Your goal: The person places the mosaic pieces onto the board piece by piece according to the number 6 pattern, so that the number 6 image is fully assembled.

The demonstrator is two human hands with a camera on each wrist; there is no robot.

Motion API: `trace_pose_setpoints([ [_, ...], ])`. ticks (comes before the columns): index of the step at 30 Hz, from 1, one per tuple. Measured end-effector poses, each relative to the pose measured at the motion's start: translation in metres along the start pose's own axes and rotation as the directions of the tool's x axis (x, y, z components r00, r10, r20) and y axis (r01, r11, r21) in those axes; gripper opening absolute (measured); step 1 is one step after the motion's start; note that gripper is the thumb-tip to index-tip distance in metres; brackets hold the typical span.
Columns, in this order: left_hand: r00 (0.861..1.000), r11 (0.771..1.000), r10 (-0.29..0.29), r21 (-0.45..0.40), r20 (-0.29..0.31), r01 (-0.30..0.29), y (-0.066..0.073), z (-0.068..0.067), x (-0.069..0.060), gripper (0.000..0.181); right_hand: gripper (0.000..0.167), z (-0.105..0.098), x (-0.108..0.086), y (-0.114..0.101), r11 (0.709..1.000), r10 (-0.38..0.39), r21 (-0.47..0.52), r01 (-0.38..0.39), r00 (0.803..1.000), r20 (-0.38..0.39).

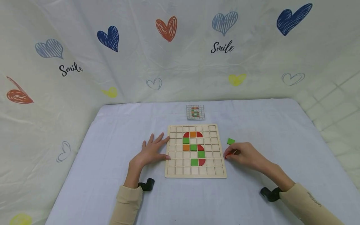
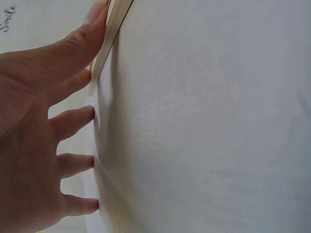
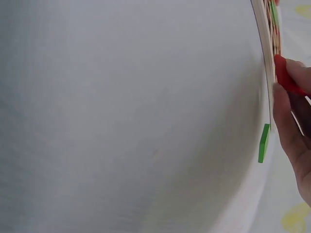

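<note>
A wooden grid board point(image 1: 175, 172) lies on the white-covered table, with red, orange and green tiles set in its cells. My left hand point(image 1: 150, 152) is spread at the board's left side, its thumb and index finger touching the edge. Beside the right edge, my right hand point(image 1: 247, 155) pinches a red tile point(image 3: 286, 77) between thumb and fingers; the fingers hide part of it. A loose green square tile point(image 1: 231, 141) lies on the cloth just beyond that hand. Behind the board is a small pattern card point(image 1: 196, 112) showing a similar coloured figure on a grid.
White cloth point(image 1: 126, 122) covers the table around the board. A curtain printed with hearts point(image 1: 166, 28) and lettering hangs behind and at the sides. Black wrist cameras point(image 1: 270, 194) sit on both wrists, close to the tabletop.
</note>
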State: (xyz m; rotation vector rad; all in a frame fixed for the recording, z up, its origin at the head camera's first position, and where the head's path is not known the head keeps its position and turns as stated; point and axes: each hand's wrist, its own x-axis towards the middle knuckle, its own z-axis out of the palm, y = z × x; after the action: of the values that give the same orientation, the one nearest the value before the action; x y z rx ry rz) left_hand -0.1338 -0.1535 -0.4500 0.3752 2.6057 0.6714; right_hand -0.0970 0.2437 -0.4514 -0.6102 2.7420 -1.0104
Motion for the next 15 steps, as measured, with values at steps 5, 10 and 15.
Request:
trace_pose_setpoints([
  [5,1.0,1.0,-0.004,-0.002,0.002,0.004,0.0,0.0,0.0,0.089,0.015,0.0,0.004,-0.003,0.999,-0.013,0.029,0.013,1.0,-0.002],
  [10,1.0,1.0,0.002,0.005,0.0,-0.002,-0.002,0.001,0.001,0.09,0.02,0.003,0.009,-0.006,0.998,-0.023,0.056,0.023,1.0,-0.009],
  [15,1.0,1.0,-0.002,0.009,0.004,0.002,-0.002,0.002,0.002,0.09,0.022,0.004,0.014,-0.013,0.997,-0.037,0.066,0.037,0.999,-0.007],
])
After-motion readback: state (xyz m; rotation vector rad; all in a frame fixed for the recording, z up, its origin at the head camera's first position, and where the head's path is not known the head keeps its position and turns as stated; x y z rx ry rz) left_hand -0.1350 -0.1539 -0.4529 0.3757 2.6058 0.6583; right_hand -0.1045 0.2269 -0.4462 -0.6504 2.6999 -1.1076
